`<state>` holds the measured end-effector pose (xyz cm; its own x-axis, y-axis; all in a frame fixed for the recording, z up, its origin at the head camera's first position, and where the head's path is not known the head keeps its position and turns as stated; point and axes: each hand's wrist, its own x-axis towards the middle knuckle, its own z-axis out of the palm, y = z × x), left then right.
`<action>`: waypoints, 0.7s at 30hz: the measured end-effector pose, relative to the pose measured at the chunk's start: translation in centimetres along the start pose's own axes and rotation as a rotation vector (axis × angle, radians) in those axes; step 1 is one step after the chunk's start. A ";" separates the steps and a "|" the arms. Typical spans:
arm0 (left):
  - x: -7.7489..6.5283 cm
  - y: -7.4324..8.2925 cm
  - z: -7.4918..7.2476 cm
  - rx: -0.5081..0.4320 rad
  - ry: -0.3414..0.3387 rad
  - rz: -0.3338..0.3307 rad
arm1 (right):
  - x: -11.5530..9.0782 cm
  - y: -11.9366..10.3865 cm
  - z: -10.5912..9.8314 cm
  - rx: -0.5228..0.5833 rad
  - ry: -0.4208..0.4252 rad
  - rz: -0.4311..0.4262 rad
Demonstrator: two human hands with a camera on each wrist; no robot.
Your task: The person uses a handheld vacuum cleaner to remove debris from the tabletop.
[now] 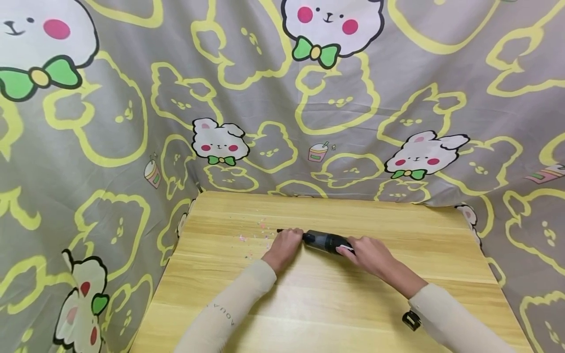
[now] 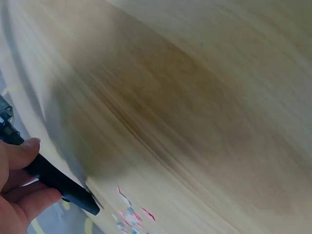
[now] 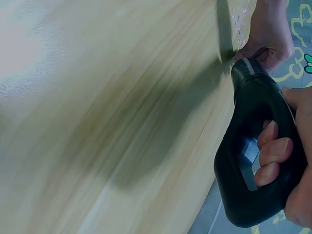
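Note:
A black handheld vacuum cleaner (image 1: 324,241) with a clear dust cup spans both hands above the table. My right hand (image 1: 368,254) grips its loop handle (image 3: 226,187), fingers curled through the opening. At the front, my left hand (image 1: 286,245) holds the slim black nozzle (image 2: 73,192) between thumb and fingers. The nozzle tip points left, close to scattered paper bits (image 1: 242,239) in pink, white and blue. In the left wrist view the paper bits (image 2: 130,217) lie just beyond the tip.
The wooden table (image 1: 309,309) meets a grey patterned curtain (image 1: 273,108) at its back and sides. A small black clip-like object (image 1: 411,320) sits by the right sleeve (image 1: 446,314). Shadows of the hands and vacuum fall across the tabletop.

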<state>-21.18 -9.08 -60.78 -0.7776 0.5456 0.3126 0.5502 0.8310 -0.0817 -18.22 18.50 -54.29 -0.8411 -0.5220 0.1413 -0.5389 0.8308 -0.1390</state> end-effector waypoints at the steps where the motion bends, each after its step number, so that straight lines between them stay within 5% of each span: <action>1: 0.0 -0.1 0.0 -0.003 0.003 -0.005 | 0.2 -0.1 0.0 -0.001 -0.001 -0.002; 21: -0.3 -1.1 -0.3 0.032 0.000 -0.051 | 1.6 -0.3 0.3 0.017 -0.072 -0.003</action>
<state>-21.46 -10.16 -60.52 -0.8042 0.5027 0.3172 0.5001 0.8606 -0.0960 -19.44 17.34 -54.27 -0.8400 -0.5380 0.0708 -0.5420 0.8259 -0.1551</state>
